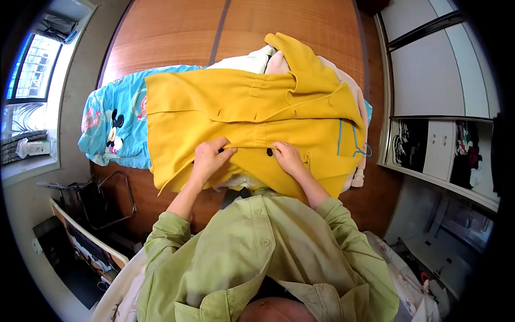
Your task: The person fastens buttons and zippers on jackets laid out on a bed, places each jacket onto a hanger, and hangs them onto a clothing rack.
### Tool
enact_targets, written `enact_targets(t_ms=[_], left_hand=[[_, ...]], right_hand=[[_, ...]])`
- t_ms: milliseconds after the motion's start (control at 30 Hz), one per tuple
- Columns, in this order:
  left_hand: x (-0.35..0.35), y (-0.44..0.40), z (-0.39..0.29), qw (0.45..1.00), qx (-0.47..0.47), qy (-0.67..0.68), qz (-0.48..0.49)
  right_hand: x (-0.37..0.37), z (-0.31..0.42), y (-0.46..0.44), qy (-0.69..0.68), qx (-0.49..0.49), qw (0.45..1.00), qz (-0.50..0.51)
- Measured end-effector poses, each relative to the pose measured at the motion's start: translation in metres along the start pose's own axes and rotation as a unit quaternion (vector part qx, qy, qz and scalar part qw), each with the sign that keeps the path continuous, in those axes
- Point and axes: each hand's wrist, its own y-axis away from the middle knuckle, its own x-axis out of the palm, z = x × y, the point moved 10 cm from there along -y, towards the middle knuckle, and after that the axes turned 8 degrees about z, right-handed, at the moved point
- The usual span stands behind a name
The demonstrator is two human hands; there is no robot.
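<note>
Coat: I see the yellow coat (214, 91) lying open across the middle, its hem to the left and collar end to the right, over blue bedding (99, 115) and a pink cloth (277, 63) on a brown mat (289, 27).
Left hand: my left hand (206, 158) has its fingers pinching the near front edge, beside a dark button (221, 151).
Right hand: the right hand (289, 158) has its fingers grasping the same edge, next to another button (270, 152).
Buttoned edge: I judge this step goes best with an even pull between both hands, fingers light, so the edge runs straight and the gathered waist doesn't twist.
Far edge: its slits look like buttonholes; I'd keep that panel flat.
Hanger: a blue hanger (339, 137), it seems, shows at the right; I'd avoid tugging there.
Cabinet: on the right, this cabinet (429, 75) has open compartments holding dark and mixed clothes (472, 155), with closed drawers (440, 147) between.
Sill box: far left, what looks like a tissue box (38, 147), white tissue poking out.
</note>
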Motion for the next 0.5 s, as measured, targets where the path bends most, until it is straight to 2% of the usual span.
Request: enact_targets(t_ms=[33, 100, 167, 200, 233, 367, 467, 500], left_hand=[[-0.013, -0.004, -0.015, 0.999, 0.036, -0.020, -0.033], [-0.025, -0.014, -0.030, 0.982, 0.116, -0.084, -0.123], [0.001, -0.041, -0.010, 0.979, 0.114, -0.131, -0.108], [0.017, -0.052, 0.003, 0.976, 0.113, -0.155, -0.101], [0.052, -0.067, 0.029, 0.976, 0.059, -0.207, 0.007], [0.084, -0.070, -0.001, 0.986, 0.131, -0.102, -0.023], [0.091, -0.081, -0.036, 0.979, 0.156, -0.070, -0.106], [0.099, -0.091, -0.041, 0.981, 0.151, -0.059, -0.104]], right_hand=[[-0.007, 0.002, -0.002, -0.050, 0.003, 0.999, 0.003], [-0.041, -0.002, -0.003, -0.067, 0.016, 0.993, -0.095], [-0.077, -0.001, -0.003, -0.040, 0.008, 0.985, -0.168], [-0.077, -0.008, -0.007, -0.020, 0.015, 0.987, -0.159], [-0.072, -0.019, -0.012, 0.000, 0.022, 0.988, -0.151], [-0.044, -0.066, -0.026, 0.029, 0.103, 0.992, -0.061], [-0.045, -0.071, -0.027, -0.007, 0.099, 0.993, -0.067], [-0.042, -0.074, -0.029, -0.011, 0.107, 0.993, -0.056]])
